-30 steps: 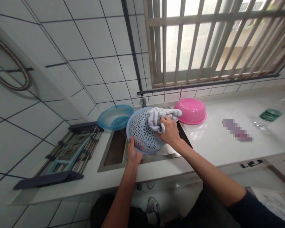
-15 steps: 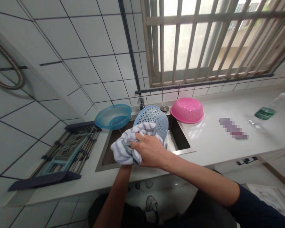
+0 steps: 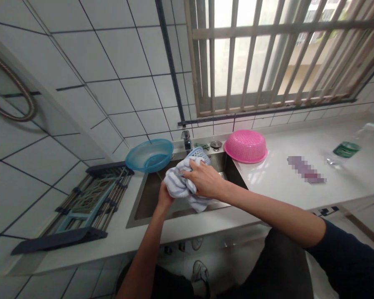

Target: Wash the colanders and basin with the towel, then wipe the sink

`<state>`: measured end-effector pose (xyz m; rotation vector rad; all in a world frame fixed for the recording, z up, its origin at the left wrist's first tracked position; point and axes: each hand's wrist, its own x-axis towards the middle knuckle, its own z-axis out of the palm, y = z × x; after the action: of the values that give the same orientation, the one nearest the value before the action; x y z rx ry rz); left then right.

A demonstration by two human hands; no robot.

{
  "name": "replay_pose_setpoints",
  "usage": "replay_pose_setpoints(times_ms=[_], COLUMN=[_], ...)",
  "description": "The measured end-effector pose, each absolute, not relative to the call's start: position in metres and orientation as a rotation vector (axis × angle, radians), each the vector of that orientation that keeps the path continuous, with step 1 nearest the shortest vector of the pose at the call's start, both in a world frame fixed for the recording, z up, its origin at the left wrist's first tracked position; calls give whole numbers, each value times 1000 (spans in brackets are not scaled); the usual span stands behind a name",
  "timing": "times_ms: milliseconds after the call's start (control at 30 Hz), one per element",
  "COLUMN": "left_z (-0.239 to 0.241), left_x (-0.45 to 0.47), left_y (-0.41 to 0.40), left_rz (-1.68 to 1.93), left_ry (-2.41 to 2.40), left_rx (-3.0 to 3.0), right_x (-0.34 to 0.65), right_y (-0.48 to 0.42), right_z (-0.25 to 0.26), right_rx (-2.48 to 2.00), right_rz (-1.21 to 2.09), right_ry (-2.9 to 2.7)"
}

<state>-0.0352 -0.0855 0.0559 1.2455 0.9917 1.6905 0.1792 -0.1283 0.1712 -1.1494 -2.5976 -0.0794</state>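
Over the steel sink (image 3: 149,195) I hold a pale blue perforated basket (image 3: 199,154), mostly covered by a white cloth with grey stripes (image 3: 180,185). My right hand (image 3: 205,180) presses the cloth against the basket with its fingers closed on the fabric. My left hand (image 3: 164,197) grips the basket from below, its fingers hidden behind the cloth. Only the basket's top rim shows above the cloth.
A translucent blue bowl (image 3: 149,154) sits at the sink's back left, a pink basket (image 3: 245,146) upside down at its right. A folding drying rack (image 3: 84,203) lies on the left counter. A tap (image 3: 186,139) stands behind the sink. A plastic bottle (image 3: 349,148) lies far right.
The basket has been turned and lowered, so the cloth now covers most of it. My right hand swept the cloth from the basket's top down to the left, then back over its middle.
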Motion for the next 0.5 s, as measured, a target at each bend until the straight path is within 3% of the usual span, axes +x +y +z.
replay_pose_setpoints(times_ms=[267, 500], left_z=[69, 83], left_x=[-34, -35], left_y=[-91, -97], left_rz=[1365, 1340], left_ry=[1225, 1301], left_rx=[1501, 1647], right_x=[190, 203], right_y=[-109, -95], right_z=[177, 186], right_rx=[-1207, -1105], right_rz=[-42, 31], right_ry=[-2592, -2606])
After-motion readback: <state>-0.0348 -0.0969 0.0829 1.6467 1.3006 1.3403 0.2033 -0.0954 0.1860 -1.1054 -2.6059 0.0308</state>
